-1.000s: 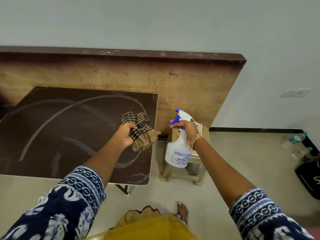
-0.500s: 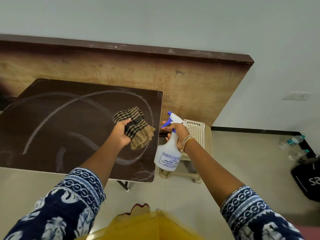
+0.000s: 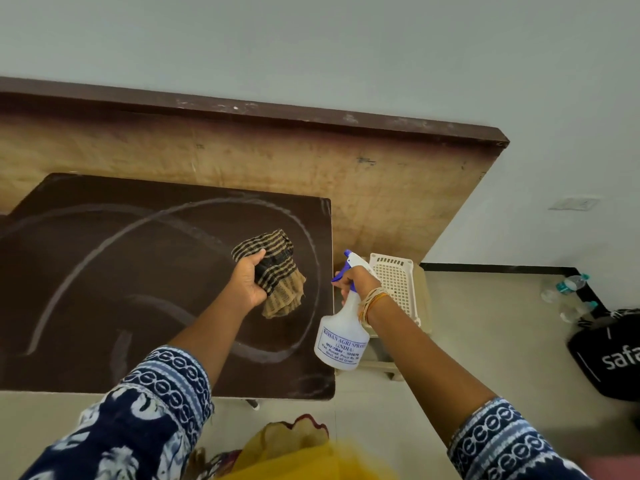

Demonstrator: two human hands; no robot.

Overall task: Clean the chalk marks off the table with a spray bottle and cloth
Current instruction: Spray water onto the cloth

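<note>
A dark brown table (image 3: 104, 306) carries long curved white chalk marks (image 3: 114, 237). My left hand (image 3: 247, 284) grips a bunched tan-and-black checked cloth (image 3: 277, 271) a little above the table's right part. My right hand (image 3: 360, 282) holds a white spray bottle (image 3: 341, 337) by its neck, fingers at the blue trigger. The bottle hangs just past the table's right edge, with its nozzle turned left toward the table.
A large wooden board (image 3: 311, 168) leans on the wall behind the table. A cream plastic stool (image 3: 398, 289) stands right of the table, behind the bottle. Two water bottles (image 3: 568, 289) and a black bag (image 3: 613, 355) sit on the floor at far right.
Both hands have shifted left relative to the table. The cloth now hangs over the tabletop, and the spray bottle has come close to the table's right edge, off the stool.
</note>
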